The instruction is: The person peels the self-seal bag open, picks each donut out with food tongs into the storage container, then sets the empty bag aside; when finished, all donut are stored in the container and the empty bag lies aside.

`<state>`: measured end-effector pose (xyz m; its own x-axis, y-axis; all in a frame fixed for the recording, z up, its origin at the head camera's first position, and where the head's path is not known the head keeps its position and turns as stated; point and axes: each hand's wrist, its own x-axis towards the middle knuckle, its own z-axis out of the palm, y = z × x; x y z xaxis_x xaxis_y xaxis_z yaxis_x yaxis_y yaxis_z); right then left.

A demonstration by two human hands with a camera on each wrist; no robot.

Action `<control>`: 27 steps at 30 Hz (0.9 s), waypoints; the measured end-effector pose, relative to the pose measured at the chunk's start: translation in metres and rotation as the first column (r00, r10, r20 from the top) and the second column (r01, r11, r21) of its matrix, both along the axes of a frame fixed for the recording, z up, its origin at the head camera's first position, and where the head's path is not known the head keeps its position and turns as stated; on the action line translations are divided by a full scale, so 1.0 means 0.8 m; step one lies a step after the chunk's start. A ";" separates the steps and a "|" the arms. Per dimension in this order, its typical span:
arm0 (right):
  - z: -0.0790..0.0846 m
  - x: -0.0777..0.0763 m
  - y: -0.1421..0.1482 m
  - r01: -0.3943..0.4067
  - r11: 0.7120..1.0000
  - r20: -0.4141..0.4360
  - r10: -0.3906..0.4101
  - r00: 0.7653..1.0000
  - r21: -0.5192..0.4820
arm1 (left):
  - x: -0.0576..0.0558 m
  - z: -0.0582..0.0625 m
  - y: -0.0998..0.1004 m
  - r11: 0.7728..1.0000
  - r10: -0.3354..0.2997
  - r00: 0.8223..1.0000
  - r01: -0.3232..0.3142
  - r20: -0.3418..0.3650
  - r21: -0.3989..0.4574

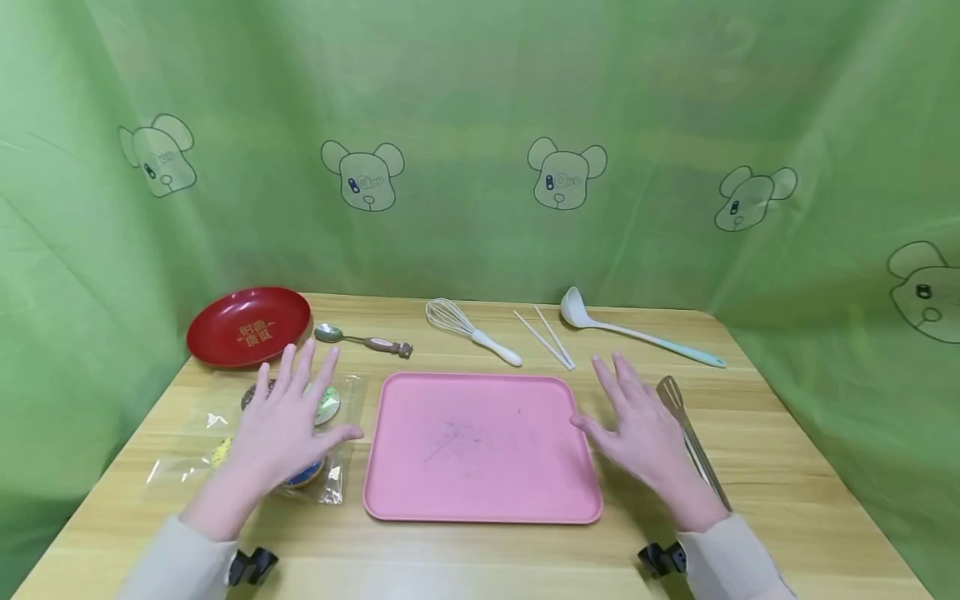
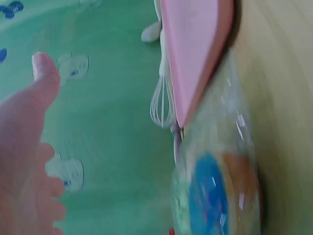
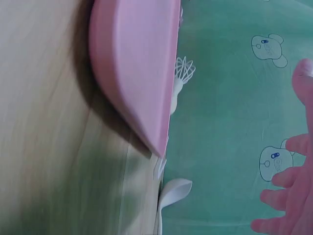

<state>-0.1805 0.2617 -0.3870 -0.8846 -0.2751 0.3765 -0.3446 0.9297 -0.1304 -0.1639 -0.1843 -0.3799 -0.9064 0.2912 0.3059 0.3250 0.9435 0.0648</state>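
My left hand (image 1: 281, 429), fingers spread and palm down, hovers over a clear plastic bag (image 1: 348, 417) of round iced pieces. A blue-topped piece (image 2: 209, 196) shows in the left wrist view, with green, yellow and dark ones partly covered by the hand in the head view. Spread in the same way, my right hand (image 1: 641, 425) is between the pink tray (image 1: 483, 450) and a slotted metal utensil (image 1: 672, 396), whose handle is partly hidden behind the hand. Neither hand holds anything. The right thumb overlaps the tray's right rim in the head view.
Behind the tray lie a spoon (image 1: 375, 343), a white whisk (image 1: 495, 346), two white sticks (image 1: 555, 337) and a ladle (image 1: 637, 335). A red plate (image 1: 217, 333) stands at the back left corner. Green curtain (image 1: 465, 83) hangs around the wooden table (image 1: 420, 558).
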 end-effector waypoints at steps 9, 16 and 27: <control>0.000 0.001 -0.030 -0.057 0.972 -0.037 0.049 0.998 -0.229 | 0.010 -0.021 -0.073 0.972 -0.158 0.984 0.140 0.082 0.186; -0.005 0.002 -0.064 -0.162 0.898 -0.119 0.124 0.985 -0.409 | 0.023 -0.030 -0.120 0.965 -0.122 0.985 0.089 0.124 0.248; -0.011 0.009 -0.133 -0.230 0.786 0.021 0.295 0.955 -0.574 | 0.037 -0.071 -0.181 0.933 -0.072 0.969 -0.017 0.235 0.359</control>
